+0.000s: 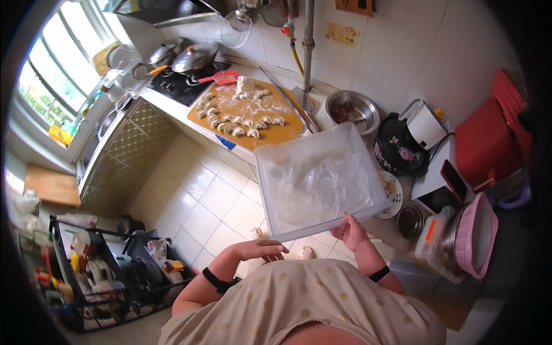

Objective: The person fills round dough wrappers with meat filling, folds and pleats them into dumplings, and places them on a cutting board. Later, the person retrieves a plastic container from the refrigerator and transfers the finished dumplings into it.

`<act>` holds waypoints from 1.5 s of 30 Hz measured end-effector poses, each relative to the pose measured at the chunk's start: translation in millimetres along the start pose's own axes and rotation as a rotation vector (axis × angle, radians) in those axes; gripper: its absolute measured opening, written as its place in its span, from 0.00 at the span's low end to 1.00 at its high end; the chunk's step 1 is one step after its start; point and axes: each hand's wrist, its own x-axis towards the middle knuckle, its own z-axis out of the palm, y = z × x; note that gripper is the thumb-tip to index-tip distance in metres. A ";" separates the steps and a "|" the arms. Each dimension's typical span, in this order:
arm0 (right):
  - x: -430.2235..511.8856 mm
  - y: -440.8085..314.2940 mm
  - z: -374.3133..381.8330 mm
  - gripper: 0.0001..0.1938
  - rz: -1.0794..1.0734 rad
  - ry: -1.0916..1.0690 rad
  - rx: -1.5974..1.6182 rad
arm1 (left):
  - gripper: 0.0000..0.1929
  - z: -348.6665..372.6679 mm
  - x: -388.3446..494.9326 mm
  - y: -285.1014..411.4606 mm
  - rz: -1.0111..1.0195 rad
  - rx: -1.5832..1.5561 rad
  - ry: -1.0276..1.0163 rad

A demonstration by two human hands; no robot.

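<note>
A shallow, translucent plastic tray, lined with wrinkled clear film, is tilted in front of me at the counter's edge. My right hand grips its near rim, with the thumb on top and part of the fingers hidden. Below the tray's near left corner, my left hand is held in front of my body, its fingers loosely extended and holding nothing. Beyond the tray, a floured wooden board bears rows of shaped dumplings. A lump of dough and small dough pieces sit toward its back.
A pink scoop lies by the gas stove, which bears a lidded pan. Along the right counter stand a steel bowl, a flowered black cooker, a plate and a pink basket. A loaded black rack stands left.
</note>
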 end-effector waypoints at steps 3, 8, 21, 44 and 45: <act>0.1 2.6 -1.3 0.14 -0.027 0.083 -0.013 | 0.24 -54.0 -30.8 13.4 0.068 0.063 -0.125; 1.1 18.0 19.3 0.15 -0.207 0.459 0.038 | 0.17 -198.4 -24.7 36.9 0.190 0.258 0.645; 21.9 43.6 42.9 0.07 -0.671 0.757 0.481 | 0.13 -390.8 70.4 100.0 0.423 1.181 1.037; 19.6 41.9 23.5 0.12 -0.656 0.623 0.512 | 0.14 -414.6 134.9 103.3 0.214 -0.142 0.491; 19.3 41.2 26.7 0.10 -0.645 0.700 0.534 | 0.15 -410.7 134.8 112.1 0.207 -0.249 0.425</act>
